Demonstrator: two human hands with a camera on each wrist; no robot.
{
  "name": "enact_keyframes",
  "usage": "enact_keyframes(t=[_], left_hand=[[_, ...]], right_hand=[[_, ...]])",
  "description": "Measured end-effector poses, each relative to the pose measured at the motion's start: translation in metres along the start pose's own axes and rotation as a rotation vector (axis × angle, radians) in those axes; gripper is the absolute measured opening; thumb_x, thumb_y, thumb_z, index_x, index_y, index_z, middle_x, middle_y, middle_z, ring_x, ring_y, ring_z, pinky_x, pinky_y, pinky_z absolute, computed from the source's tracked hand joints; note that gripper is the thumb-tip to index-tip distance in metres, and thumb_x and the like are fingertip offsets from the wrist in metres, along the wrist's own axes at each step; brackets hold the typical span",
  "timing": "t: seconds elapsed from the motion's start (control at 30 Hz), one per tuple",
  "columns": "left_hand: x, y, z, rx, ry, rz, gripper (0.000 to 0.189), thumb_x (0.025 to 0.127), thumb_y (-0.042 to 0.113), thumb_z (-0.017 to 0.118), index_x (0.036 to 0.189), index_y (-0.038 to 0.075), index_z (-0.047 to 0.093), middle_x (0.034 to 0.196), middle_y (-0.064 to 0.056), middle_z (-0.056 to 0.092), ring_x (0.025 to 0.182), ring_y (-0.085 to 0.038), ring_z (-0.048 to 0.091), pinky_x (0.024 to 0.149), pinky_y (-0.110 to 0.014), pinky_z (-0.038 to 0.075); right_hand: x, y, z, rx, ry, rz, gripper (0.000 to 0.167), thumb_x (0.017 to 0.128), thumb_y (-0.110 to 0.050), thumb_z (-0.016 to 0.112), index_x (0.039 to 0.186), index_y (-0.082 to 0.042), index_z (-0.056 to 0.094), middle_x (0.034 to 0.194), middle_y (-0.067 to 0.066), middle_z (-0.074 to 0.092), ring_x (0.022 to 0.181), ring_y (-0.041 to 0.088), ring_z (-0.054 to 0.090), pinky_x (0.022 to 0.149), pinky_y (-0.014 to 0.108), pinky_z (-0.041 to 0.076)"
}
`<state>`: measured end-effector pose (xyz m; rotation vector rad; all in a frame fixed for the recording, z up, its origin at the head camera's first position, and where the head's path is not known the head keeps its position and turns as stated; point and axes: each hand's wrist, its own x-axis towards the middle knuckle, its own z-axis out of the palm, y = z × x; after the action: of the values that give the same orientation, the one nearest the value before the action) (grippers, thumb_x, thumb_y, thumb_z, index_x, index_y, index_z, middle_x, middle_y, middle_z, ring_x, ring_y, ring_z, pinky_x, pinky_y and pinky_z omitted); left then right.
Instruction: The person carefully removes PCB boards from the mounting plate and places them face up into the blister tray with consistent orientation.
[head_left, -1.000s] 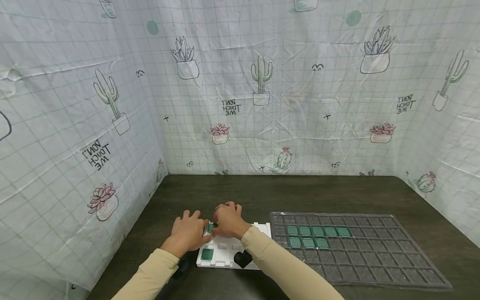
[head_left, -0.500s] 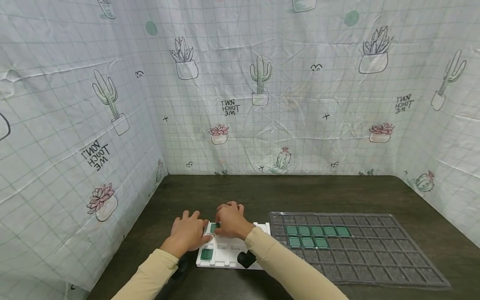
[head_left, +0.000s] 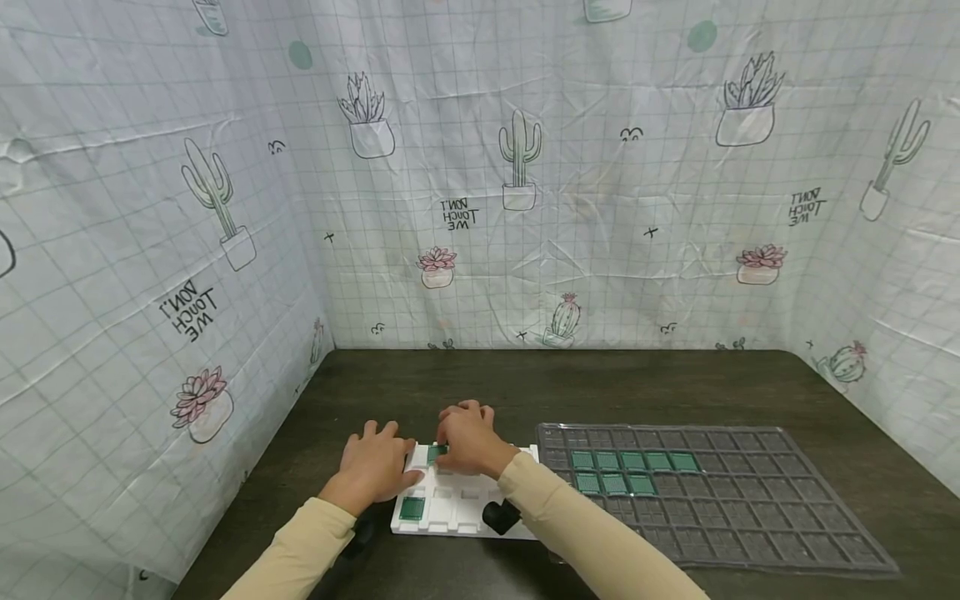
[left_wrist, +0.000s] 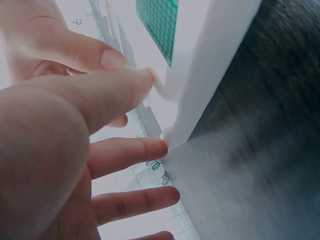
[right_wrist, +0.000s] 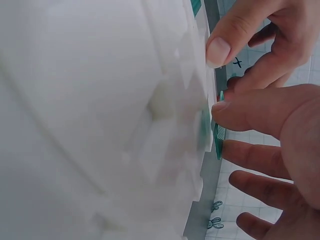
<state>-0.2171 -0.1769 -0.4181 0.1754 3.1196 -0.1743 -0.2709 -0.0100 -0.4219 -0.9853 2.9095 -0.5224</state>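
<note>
My right hand [head_left: 471, 442] pinches a small green circuit board [right_wrist: 218, 132] between thumb and finger, just over the back row of a white slotted tray [head_left: 444, 501]. In the right wrist view the board stands on edge between the fingertips. My left hand [head_left: 373, 467] rests at the tray's left end, its thumb touching the top and a straight finger touching the corner; the other fingers are spread. Another green board [head_left: 412, 508] lies in the tray's front-left slot. Part of the tray is hidden under the right hand and forearm.
To the right of the white tray lies a clear plastic compartment tray [head_left: 742, 508] with several green boards [head_left: 632, 461] in its two back rows. A black wrist camera [head_left: 501, 517] hangs under the right forearm. Printed cloth [head_left: 585, 208] walls surround the dark table [head_left: 600, 383].
My right hand has moved a little to the right along the white tray's back row, carrying the green circuit board away from the left corner. The left hand keeps its place.
</note>
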Motion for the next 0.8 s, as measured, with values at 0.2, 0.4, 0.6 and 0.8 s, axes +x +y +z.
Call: enact_keyframes(t=[0.2,0.4,0.6,0.8], left_hand=[[0.000,0.001,0.000,0.003,-0.006,-0.006,0.055,0.083,0.056,0.069,0.126,0.022,0.067,0.131,-0.013,0.057,0.121,-0.041,0.049,0.094,-0.060,0.046],[0.000,0.001,-0.001,0.006,-0.012,-0.007,0.055,0.084,0.056,0.069,0.126,0.021,0.067,0.133,-0.013,0.056,0.124,-0.042,0.048,0.095,-0.060,0.046],[0.000,0.001,0.000,0.004,-0.010,-0.005,0.054,0.084,0.056,0.068,0.126,0.022,0.067,0.135,-0.013,0.056,0.125,-0.042,0.048,0.096,-0.060,0.045],[-0.001,0.001,0.000,0.005,-0.009,-0.007,0.054,0.085,0.056,0.068,0.126,0.021,0.067,0.135,-0.013,0.056,0.125,-0.042,0.047,0.096,-0.060,0.045]], right_hand=[[-0.005,0.003,-0.003,-0.021,0.001,-0.011,0.011,0.084,-0.029,0.077,0.088,-0.020,0.076,0.139,0.004,0.057,0.135,0.038,0.038,0.099,0.057,0.029],[-0.012,0.007,-0.006,-0.012,0.009,-0.027,0.010,0.083,-0.029,0.076,0.088,-0.020,0.077,0.139,0.005,0.058,0.135,0.039,0.038,0.099,0.058,0.029],[-0.021,0.011,-0.010,0.002,0.029,-0.053,0.009,0.083,-0.026,0.076,0.086,-0.018,0.077,0.137,0.007,0.059,0.134,0.041,0.038,0.098,0.061,0.028],[-0.030,0.016,-0.013,-0.002,0.050,-0.065,0.009,0.083,-0.026,0.075,0.088,-0.019,0.076,0.137,0.007,0.059,0.135,0.041,0.037,0.098,0.061,0.028]])
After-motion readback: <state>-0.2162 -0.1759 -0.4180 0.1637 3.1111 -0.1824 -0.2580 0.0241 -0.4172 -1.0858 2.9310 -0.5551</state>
